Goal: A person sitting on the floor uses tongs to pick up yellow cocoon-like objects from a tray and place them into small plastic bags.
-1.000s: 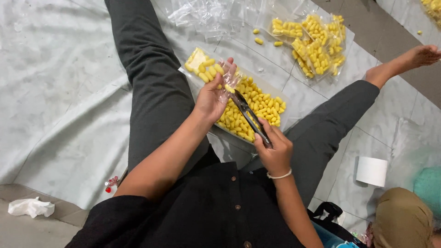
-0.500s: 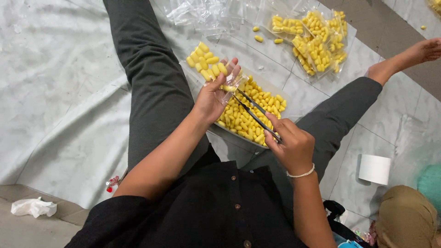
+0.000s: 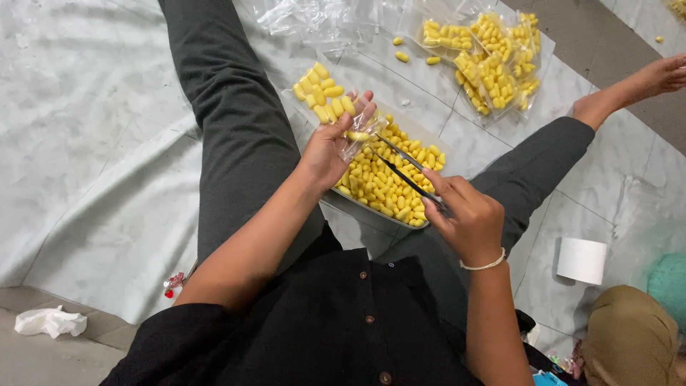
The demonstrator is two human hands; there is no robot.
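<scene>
The marble-patterned floor spreads pale and glossy beneath the person, who sits with legs in dark trousers stretched either side of the work. Beyond the fingers, further out on the floor, lies a heap of filled clear bags — crinkly plastic packed with yellow pieces. Directly under both hands sits a shallow tray heaped with small yellow capsules, smooth, oval and shiny. A white paper roll stands well off to the right of the right hand.

The left hand is the nearer one to the small clear bag: its fingers pinch the bag by its mouth, just above the tray. The right hand is wrapped around dark metal tweezers, whose long axis runs slantwise up-left from those fingers into the bag's opening — the tips appear pressed on one capsule there, though it is too small to be sure.
</scene>
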